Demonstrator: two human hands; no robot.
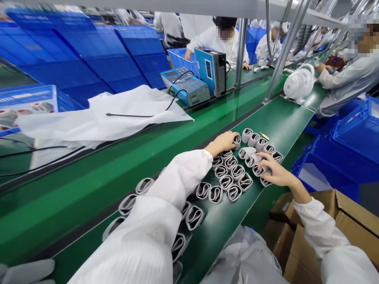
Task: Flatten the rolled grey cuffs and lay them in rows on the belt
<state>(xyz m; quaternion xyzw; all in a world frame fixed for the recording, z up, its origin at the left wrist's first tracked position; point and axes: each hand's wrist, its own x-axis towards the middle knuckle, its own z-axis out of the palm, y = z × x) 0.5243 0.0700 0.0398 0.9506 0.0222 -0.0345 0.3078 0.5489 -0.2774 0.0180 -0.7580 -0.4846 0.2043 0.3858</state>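
Yo, my left hand (222,144) sits with its fingers (231,138) pressed together on one rolled grey fabric loop (236,142), while my right hand (275,170) spreads its fingers (264,158) over others lined up on the green conveyor belt (284,118).

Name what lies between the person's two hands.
Looped grey bands lie between the left hand and the right hand, in the head view.
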